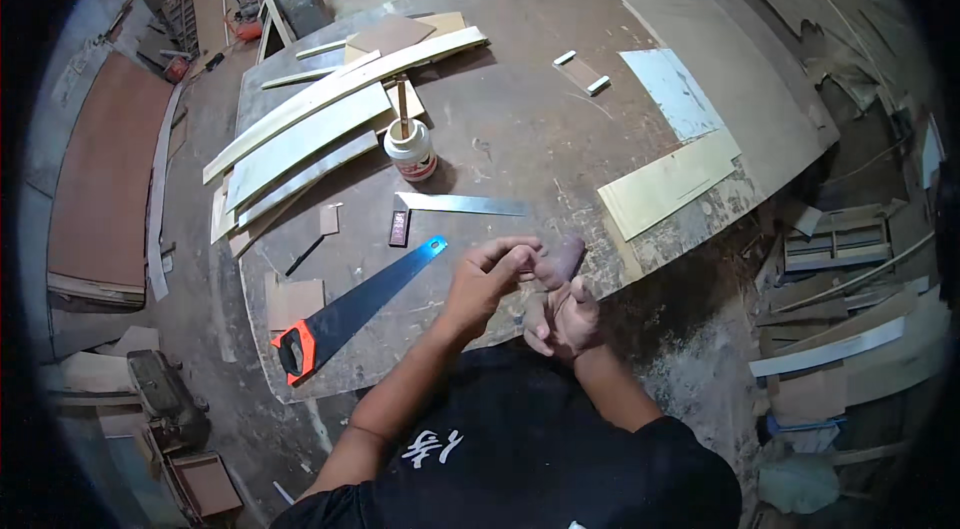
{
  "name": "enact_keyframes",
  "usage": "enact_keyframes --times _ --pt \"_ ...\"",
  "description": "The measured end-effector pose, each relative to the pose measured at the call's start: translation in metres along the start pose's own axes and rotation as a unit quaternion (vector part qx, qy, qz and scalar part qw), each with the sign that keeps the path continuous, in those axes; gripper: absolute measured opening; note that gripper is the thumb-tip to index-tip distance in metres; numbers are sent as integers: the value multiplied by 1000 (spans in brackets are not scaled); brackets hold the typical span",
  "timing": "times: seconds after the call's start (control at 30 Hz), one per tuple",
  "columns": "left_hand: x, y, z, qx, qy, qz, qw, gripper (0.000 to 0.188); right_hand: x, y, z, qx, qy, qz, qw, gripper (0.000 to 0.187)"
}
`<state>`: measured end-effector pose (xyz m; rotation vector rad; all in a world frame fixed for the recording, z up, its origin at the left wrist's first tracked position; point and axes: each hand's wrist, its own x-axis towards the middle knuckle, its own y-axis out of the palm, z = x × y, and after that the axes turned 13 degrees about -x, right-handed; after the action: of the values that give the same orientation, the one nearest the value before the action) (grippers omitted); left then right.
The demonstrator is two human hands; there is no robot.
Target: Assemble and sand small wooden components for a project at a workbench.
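Over the near edge of the workbench, my left hand (491, 281) is raised with its thumb and fingers drawn together in a pinch. Whatever may be between those fingertips is too small to make out. Close beside it, my right hand (566, 319) is turned palm up, its fingers loosely bent and apart, with nothing visible in the palm. Just beyond both hands lies a brownish-purple rounded piece (566, 257), partly covered by the fingers; its kind is unclear. A try square (460, 203) rests farther away, and a handsaw (368, 297) with an orange and black handle lies to the left.
An open white jar (411, 155) with a brush handle (403, 101) upright in it stands beside stacked wooden boards (305, 144). A pale board (668, 184) and a white sheet (672, 92) lie right on the workbench (510, 99). A dark pen-like stick (304, 256) lies near the saw.
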<state>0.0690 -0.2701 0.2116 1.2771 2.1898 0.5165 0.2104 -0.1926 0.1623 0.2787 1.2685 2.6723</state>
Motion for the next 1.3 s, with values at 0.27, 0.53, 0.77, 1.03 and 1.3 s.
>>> enact_keyframes --times 0.27,0.53,0.77,1.03,1.3 --pt "-8 7 10 -187 -17 92 978 36 0 16 -14 129 3 124 984 72" --pt "-17 16 21 -164 29 66 984 36 -8 23 -20 250 -17 111 962 68" --pt "-19 32 23 -69 118 14 990 30 -15 9 -26 159 9 145 977 64" --pt "-24 30 24 -83 77 22 993 41 -23 19 -24 166 22 117 979 71" --pt "-23 30 25 -130 94 131 978 49 -21 23 -27 220 10 113 969 83"
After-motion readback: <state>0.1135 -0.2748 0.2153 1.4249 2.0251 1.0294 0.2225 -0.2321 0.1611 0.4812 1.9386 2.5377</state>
